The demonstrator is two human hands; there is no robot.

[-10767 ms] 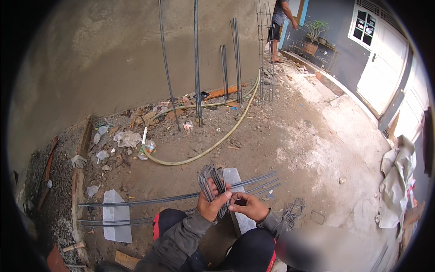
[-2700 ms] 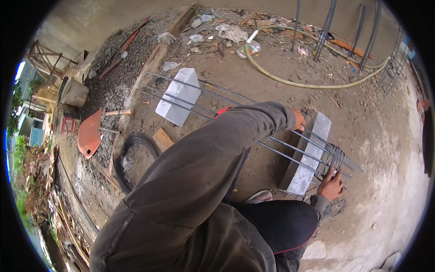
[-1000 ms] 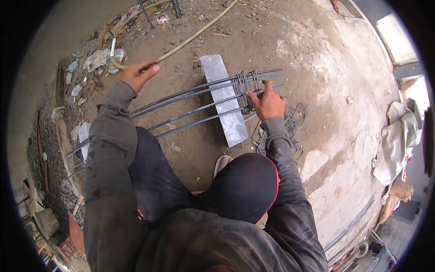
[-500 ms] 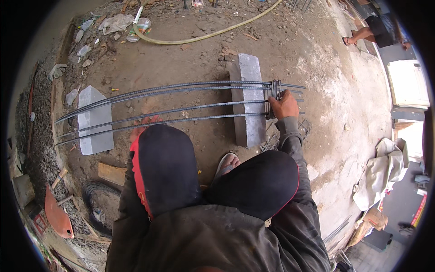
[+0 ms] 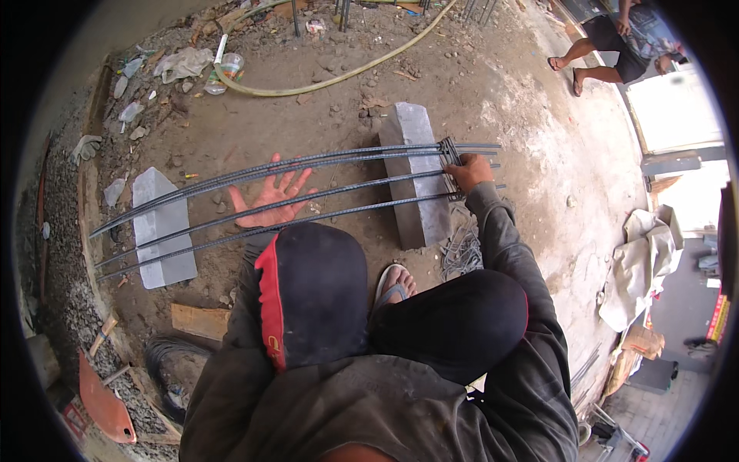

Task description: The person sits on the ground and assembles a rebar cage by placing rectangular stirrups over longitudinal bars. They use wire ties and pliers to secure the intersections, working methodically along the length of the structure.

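Several steel bars [image 5: 362, 152]: lying side by side from centre left of the frame to right of centre, ribbed and grey, bent to the eye by the lens, the upper ones close together and the lower ones spaced apart.
Steel rings [image 5: 448, 158]: a tight bundle set around the bars near their right ends, right of centre in the frame, just beside the right block.
Right hand [image 5: 471, 172]: right of centre, fingers curled and closed on the bundle of rings.
Left hand [image 5: 271, 192]: left of centre, palm up and fingers spread wide, gripping nothing; the bars pass over it, and whether they touch it I cannot tell.
Right block [image 5: 422, 219]: pale grey, in the middle of the frame, under the bars.
Left block [image 5: 171, 273]: pale grey too, at centre left, under the far ends of the bars.
Loose rings [image 5: 463, 250]: a tangled heap on the ground below the right hand.
Sandalled foot [image 5: 396, 283]: just below the right block, between the dark-clad knees.
Yellowish hose [image 5: 331, 83]: curving across the top of the frame.
Wire coil [image 5: 158, 377]: lower left, near a wooden board [image 5: 200, 321].
Another person [image 5: 604, 46]: upper right corner, in dark shorts, well apart from the bars.
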